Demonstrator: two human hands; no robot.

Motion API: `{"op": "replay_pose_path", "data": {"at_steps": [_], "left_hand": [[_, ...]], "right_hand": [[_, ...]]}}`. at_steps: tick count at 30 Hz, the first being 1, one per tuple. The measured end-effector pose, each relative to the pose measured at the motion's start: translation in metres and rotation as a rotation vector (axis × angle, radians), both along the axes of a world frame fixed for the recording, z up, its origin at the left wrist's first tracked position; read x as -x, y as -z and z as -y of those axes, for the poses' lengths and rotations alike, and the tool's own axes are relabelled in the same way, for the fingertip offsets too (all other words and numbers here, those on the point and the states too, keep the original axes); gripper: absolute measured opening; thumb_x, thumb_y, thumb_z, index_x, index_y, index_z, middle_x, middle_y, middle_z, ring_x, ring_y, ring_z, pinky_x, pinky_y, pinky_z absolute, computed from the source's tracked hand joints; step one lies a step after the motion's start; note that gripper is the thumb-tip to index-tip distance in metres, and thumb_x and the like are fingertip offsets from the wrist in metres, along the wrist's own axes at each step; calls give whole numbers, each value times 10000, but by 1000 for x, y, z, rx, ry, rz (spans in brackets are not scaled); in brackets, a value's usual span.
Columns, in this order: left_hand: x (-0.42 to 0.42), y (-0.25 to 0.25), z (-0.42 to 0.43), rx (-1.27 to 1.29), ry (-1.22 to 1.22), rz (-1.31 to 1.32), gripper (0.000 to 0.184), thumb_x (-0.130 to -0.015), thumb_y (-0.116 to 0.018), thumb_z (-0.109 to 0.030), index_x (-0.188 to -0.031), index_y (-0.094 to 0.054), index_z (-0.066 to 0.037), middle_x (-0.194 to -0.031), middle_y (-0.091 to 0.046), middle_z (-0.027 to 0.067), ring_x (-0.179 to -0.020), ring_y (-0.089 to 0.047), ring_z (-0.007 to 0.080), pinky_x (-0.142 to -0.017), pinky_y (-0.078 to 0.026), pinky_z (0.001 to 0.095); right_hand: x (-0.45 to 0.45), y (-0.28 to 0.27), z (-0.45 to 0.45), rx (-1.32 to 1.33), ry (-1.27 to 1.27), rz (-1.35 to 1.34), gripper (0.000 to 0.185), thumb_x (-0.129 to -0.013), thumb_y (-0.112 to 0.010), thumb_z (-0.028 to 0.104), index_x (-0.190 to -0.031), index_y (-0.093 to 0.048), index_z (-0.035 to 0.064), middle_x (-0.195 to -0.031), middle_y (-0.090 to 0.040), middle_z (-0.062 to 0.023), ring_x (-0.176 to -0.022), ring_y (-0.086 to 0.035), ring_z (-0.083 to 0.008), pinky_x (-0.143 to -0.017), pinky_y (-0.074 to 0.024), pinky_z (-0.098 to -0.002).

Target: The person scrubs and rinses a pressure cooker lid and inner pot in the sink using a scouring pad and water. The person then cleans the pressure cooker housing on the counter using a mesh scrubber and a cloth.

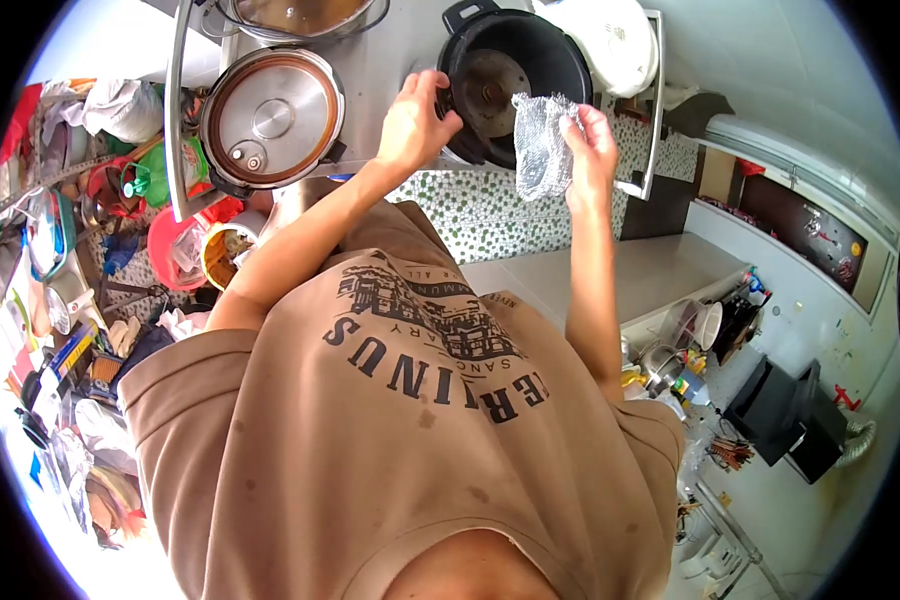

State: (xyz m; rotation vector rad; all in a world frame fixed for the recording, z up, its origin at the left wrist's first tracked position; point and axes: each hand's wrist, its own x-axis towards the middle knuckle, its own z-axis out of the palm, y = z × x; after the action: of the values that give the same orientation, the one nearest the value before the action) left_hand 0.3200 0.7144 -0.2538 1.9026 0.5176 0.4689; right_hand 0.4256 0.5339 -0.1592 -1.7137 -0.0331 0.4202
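A black pot (555, 60) with a stained bottom stands on the counter in front of me. My left hand (420, 120) is at its left side, thumb and fingers curled about the edge near a dark side part. Between the thumb and fingers of my right hand (592, 150) hangs a silvery mesh scrubbing cloth (543, 150), held over the pot's near right rim. Left of the pot lies a round steel pressure cooker lid (280, 90), inner side up, with a brown sealing ring and black handles.
A steel pot (300, 14) stands behind the lid. A white round item (615, 45) is right of the black pot. Metal rails (176, 120) flank the counter. Below left are a pink bucket (170, 240) and clutter; at right, a grey countertop (670, 270) and dishes.
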Motion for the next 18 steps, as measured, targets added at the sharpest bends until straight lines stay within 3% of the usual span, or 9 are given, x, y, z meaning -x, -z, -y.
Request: {"op": "replay_pose_path", "data": {"at_steps": [2,6,8,9,12,18], "left_hand": [[-8,3,8,61,-51,-38,399,-670,-659,-75,-1048,-548,-16,-802,-531,124,-734,-550,273,-682,-471,369],[-2,4,8,-113,-88,7,280,-714,-655,-100,-977,-615,-13,-654,-574,90,-597,-582,235,-615,-486,341],[-4,-5,9,-10,-89,-125,233,-717,-648,-123,-936,-647,-42,-705,-634,107,-685,-637,301,-680,-513,372],[-7,-3,10,-7,-110,-128,163,-718,-639,-122,-856,-667,-39,-699,-657,113,-684,-654,298,-686,-520,358],[-6,-3,18,-38,-159,-127,133,-723,-634,-136,-807,-668,-38,-709,-660,116,-684,-655,299,-684,-521,358],[-11,5,17,-139,-126,-161,146,-735,-630,-140,-819,-668,-27,-700,-658,128,-679,-663,283,-674,-527,349]], "right_hand": [[20,6,18,-75,76,-60,212,-871,-595,-11,-1077,-547,-2,-990,-622,-62,-866,-584,-107,-793,-478,-243],[58,16,55,-112,165,-79,228,-848,-637,15,-1062,-558,3,-962,-604,-33,-865,-557,-91,-813,-443,-231],[74,20,75,-157,191,-134,240,-851,-633,15,-1079,-556,2,-979,-593,-32,-891,-547,-91,-815,-438,-230],[82,24,83,-166,202,-137,240,-851,-633,15,-1079,-556,2,-979,-593,-32,-891,-547,-91,-815,-438,-230],[103,42,112,-111,312,-146,255,-856,-627,16,-1099,-553,-2,-1003,-582,-35,-911,-537,-92,-823,-432,-231],[129,56,144,-252,405,-204,281,-862,-626,25,-1128,-543,-12,-1021,-578,-42,-918,-536,-100,-826,-434,-239]]}}
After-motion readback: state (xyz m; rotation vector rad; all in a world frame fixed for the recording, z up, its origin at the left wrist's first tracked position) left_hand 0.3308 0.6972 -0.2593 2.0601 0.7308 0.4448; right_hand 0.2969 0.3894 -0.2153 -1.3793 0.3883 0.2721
